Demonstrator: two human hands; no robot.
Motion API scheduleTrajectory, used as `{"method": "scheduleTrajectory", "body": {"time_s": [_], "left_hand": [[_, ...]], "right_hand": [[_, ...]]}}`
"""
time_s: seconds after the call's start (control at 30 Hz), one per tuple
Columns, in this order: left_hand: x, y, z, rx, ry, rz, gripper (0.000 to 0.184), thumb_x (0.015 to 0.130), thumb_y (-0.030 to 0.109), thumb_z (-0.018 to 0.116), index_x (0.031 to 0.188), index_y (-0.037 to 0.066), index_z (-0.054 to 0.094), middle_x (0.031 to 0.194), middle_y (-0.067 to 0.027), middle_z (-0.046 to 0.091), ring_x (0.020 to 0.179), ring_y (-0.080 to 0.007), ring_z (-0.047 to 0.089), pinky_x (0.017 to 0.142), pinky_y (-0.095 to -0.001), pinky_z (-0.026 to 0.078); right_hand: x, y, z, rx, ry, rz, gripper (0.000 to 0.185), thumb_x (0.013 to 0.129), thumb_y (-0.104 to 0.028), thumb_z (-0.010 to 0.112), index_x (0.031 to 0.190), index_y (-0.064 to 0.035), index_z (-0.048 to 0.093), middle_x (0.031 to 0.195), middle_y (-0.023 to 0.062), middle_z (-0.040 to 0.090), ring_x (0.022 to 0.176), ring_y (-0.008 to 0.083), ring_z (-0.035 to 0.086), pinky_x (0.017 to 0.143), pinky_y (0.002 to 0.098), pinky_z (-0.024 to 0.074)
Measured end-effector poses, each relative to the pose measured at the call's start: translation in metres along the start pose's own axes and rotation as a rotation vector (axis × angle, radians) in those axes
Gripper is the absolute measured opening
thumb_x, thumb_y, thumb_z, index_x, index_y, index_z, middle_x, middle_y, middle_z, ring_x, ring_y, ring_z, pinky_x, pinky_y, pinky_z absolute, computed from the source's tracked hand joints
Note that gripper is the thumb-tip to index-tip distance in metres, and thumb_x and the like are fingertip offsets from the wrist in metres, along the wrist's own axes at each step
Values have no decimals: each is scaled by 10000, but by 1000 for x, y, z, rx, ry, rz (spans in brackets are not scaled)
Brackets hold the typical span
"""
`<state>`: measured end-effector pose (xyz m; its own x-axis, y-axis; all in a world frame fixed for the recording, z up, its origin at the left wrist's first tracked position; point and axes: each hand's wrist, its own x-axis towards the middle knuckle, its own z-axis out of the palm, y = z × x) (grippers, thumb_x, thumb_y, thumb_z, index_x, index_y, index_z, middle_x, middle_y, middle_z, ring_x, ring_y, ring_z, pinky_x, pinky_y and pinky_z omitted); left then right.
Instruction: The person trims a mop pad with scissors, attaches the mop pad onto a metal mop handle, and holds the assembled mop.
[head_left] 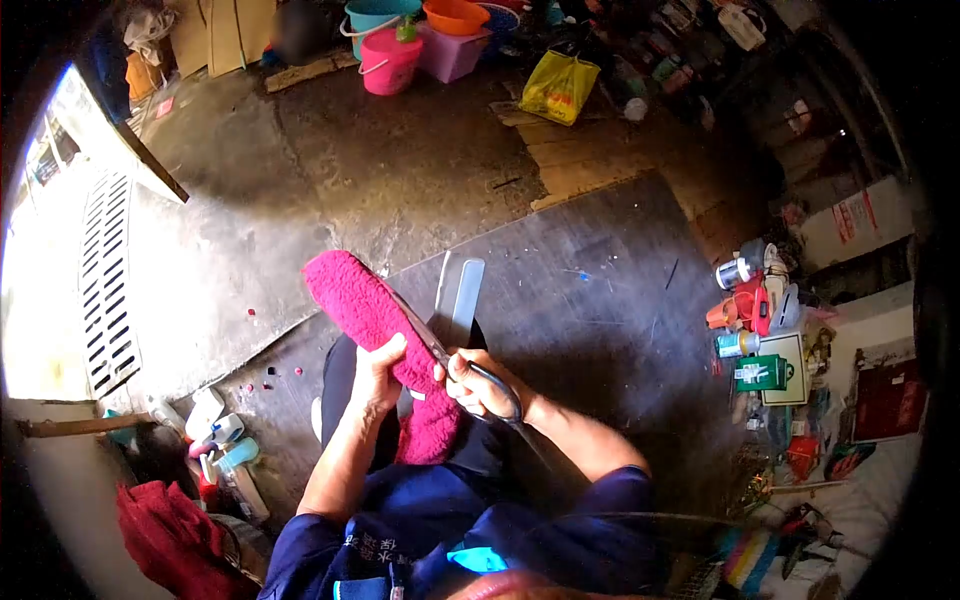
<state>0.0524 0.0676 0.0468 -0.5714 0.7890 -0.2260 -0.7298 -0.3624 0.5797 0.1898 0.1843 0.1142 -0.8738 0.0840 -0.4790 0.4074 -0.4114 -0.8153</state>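
Note:
A fluffy magenta piece [355, 300] stretches from the upper left down over my lap. My left hand [378, 375] is closed on it near its middle, thumb on top. In my right hand [480, 382] is a pair of large dark-handled scissors [510, 398], the fingers wrapped round the handles. Their blades lie along the right edge of the magenta piece, pointing up and left. How far the blades are apart I cannot tell. Just beyond my hands is a pale grey-blue flat strip [467, 292].
Pink bucket [388, 62], purple box [450, 52] and yellow bag [560, 88] stand at the far side. Bottles and a green box [762, 373] line the right. Bottles [237, 455] and dark red cloth [170, 535] lie lower left. Small red scraps dot the floor.

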Motion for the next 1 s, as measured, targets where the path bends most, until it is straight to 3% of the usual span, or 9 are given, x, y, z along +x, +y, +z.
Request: {"method": "scheduleTrajectory", "body": {"time_s": [0.33,0.5,0.53,0.6,0.67,0.73,0.83,0.97,1.0], "left_hand": [[0,0,9,-10,49,20,416,760,130,697,1117,29,508,943,-78,617,826,-219,626,758,-365,524],[1,-1,1,-12,69,-12,371,742,117,702,1061,17,541,922,-79,623,825,-208,625,757,-347,520],[1,-2,-1,-27,71,0,367,744,121,701,1060,19,542,924,-76,623,834,-209,623,764,-347,517],[3,0,-5,-37,38,-14,376,747,119,702,1076,29,541,931,-71,625,853,-207,619,794,-357,509],[6,-2,-9,-111,49,-37,407,752,137,714,1104,43,534,962,-66,623,889,-211,613,833,-371,498],[10,-1,-13,-153,62,-68,458,766,184,725,1151,51,515,1017,-69,614,946,-236,603,863,-402,489],[16,0,-12,-157,23,-105,396,815,262,694,1131,80,541,1018,-82,628,931,-248,611,855,-423,497],[28,2,-7,-104,-8,-118,430,793,260,712,1145,90,532,1014,-77,620,917,-246,612,843,-418,506],[29,5,-2,-43,-3,-91,447,784,255,718,1151,84,527,1019,-79,618,920,-243,611,837,-416,508]], "right_hand": [[3,3,2,22,23,-20,539,848,-625,482,885,-88,505,581,-92,353,445,10,299,384,191,230],[2,1,-6,-25,-29,36,480,915,-524,463,996,-53,498,595,-65,372,437,29,351,380,194,330],[1,-9,-13,44,-88,153,402,913,-438,544,981,-44,514,616,-50,421,485,31,392,430,197,349],[-5,1,-19,-506,31,-324,332,861,-326,659,961,-36,534,639,-46,446,552,30,404,500,205,360],[-28,-18,-18,-530,48,-100,334,796,-269,741,942,-35,552,660,-45,461,604,33,407,553,215,368],[-41,-8,-24,-704,169,-137,307,767,-185,753,949,-33,557,652,-40,469,609,46,433,567,217,392],[-44,11,-26,-740,581,-309,283,770,-120,725,969,-20,550,678,10,566,638,74,526,592,235,444],[-18,25,-55,-462,768,-527,390,779,17,700,1088,-7,464,755,60,633,729,116,616,686,253,524],[-2,31,-60,-404,771,-669,469,746,-23,745,1102,-23,440,781,79,640,693,131,623,639,260,527]]}}
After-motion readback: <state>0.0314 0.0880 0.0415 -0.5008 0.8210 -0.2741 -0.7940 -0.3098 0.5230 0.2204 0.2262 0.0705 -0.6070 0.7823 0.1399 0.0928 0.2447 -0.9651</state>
